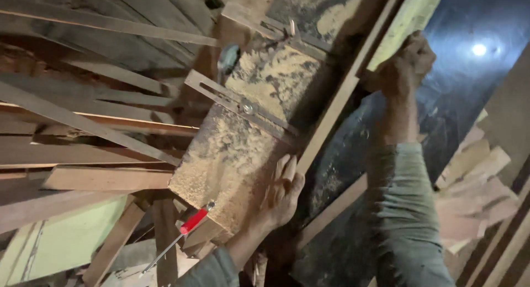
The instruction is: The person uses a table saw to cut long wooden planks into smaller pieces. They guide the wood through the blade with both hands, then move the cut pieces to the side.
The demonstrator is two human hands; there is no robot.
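Note:
A long thin wooden strip (337,102) lies along the edge of a sawdust-covered machine table (237,160). My left hand (284,194) rests flat at the strip's near end, fingers stretched out against the strip and the table edge, gripping nothing. My right hand (407,61), on an arm in a grey-green sleeve, is closed around the strip's far part, next to a pale green board (411,13). The view is strongly tilted.
A slotted metal bar with a bolt (240,103) crosses the table. A red-handled screwdriver (190,223) lies at the table's near corner. Many wooden planks (88,127) are stacked to the left, offcuts (469,182) piled to the right. A lamp (479,49) glares above.

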